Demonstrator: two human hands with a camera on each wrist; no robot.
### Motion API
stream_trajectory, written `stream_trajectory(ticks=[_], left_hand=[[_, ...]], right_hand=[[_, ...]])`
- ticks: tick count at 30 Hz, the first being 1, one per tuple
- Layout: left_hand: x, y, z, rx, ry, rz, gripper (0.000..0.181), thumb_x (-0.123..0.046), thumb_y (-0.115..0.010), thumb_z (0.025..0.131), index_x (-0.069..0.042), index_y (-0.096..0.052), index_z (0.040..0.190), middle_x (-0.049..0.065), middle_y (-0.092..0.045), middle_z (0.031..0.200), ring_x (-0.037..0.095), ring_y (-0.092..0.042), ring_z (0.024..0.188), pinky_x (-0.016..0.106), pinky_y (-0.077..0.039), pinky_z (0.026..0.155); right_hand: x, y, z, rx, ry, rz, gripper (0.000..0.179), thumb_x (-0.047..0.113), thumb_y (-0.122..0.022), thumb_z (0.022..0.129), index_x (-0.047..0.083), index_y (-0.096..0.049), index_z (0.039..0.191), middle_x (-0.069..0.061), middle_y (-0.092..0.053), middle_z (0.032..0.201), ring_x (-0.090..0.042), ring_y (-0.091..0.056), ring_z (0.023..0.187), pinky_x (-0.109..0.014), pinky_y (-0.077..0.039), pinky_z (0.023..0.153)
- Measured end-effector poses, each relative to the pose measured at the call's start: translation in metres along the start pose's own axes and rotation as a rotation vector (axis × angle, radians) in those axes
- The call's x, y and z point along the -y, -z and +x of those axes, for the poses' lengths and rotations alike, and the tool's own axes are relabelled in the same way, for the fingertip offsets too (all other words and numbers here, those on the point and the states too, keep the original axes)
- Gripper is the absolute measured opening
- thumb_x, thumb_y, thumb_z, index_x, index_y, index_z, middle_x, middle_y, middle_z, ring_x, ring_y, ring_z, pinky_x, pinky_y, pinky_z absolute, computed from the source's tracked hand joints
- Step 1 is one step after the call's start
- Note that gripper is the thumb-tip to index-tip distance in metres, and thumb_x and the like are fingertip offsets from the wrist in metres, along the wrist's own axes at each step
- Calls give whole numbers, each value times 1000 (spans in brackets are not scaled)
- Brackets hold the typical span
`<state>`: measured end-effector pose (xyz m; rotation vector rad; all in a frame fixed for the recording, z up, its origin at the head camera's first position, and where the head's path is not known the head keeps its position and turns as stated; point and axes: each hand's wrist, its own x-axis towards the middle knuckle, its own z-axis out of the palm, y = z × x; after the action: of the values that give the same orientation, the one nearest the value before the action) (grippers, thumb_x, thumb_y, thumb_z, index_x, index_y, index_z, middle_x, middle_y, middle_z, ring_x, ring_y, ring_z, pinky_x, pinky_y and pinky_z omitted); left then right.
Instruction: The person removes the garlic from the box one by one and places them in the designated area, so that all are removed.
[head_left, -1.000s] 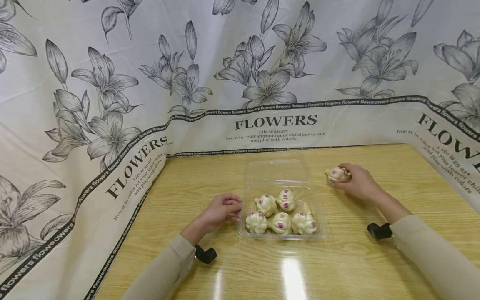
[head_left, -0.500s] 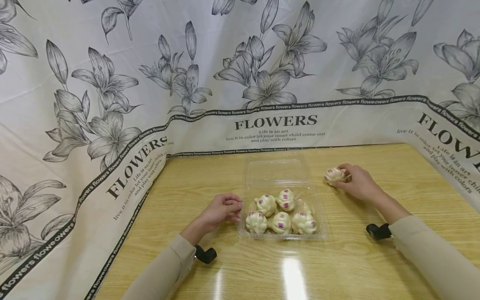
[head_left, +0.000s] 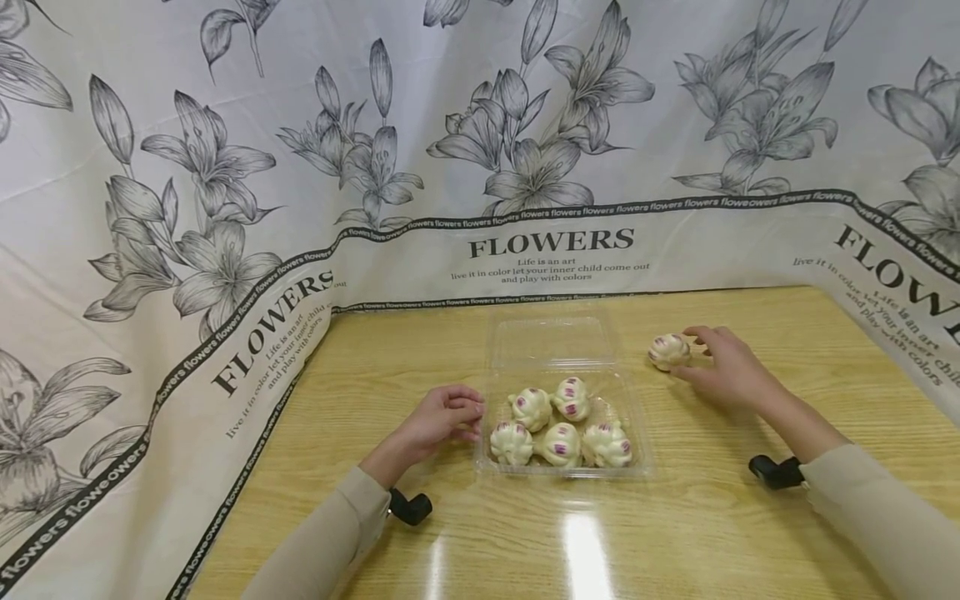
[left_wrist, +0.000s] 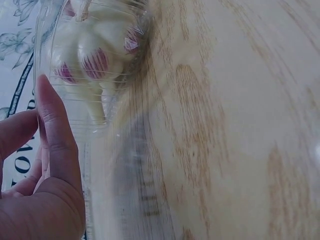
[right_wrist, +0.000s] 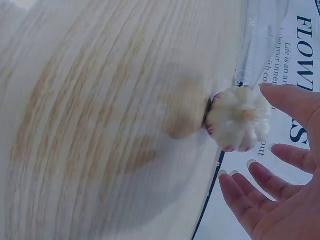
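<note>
A garlic bulb (head_left: 669, 352), off-white with purple streaks, rests on the table to the right of the clear plastic clamshell box (head_left: 643, 462). My right hand (head_left: 723, 367) is just right of that bulb. In the right wrist view its fingers (right_wrist: 280, 185) are spread, with a gap between them and the garlic bulb (right_wrist: 239, 119). My left hand (head_left: 438, 423) pinches the left rim of the box between thumb and fingers, as the left wrist view shows at the box edge (left_wrist: 42, 55). Several more garlic bulbs (head_left: 561, 444) lie in the box.
The box's lid (head_left: 551, 340) lies folded back behind it. A wooden table (head_left: 675, 542) carries everything. White curtain with printed flowers (head_left: 555, 258) encloses the back and sides. Black wrist mounts (head_left: 776, 472) hang under both cuffs.
My right hand has set the garlic bulb down on the table, let go of it and drawn back slightly to the right, with its fingers opened. The left hand has stayed at the box rim.
</note>
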<state>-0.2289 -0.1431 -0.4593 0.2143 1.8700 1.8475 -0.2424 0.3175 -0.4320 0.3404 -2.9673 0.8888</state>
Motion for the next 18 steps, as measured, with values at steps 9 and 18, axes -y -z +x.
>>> stream_trajectory(ticks=[9,18], left_hand=[[-2,1,-1,6,2,3,32,-5,-59,104,12,-52,130,7,-66,95,15,-65,79,29,-62,72],[-2,-1,-2,5,-4,9,31,-5,-58,104,12,-52,130,9,-66,95,15,-65,79,29,-62,72]], right_hand=[[19,10,-16,-12,93,5,71,23,-77,94,-11,-42,146,-37,-45,132,-54,-48,117,-68,-49,90],[43,9,-29,32,165,36,70,22,-78,93,-6,-44,148,-33,-46,137,-53,-50,120,-69,-50,93]])
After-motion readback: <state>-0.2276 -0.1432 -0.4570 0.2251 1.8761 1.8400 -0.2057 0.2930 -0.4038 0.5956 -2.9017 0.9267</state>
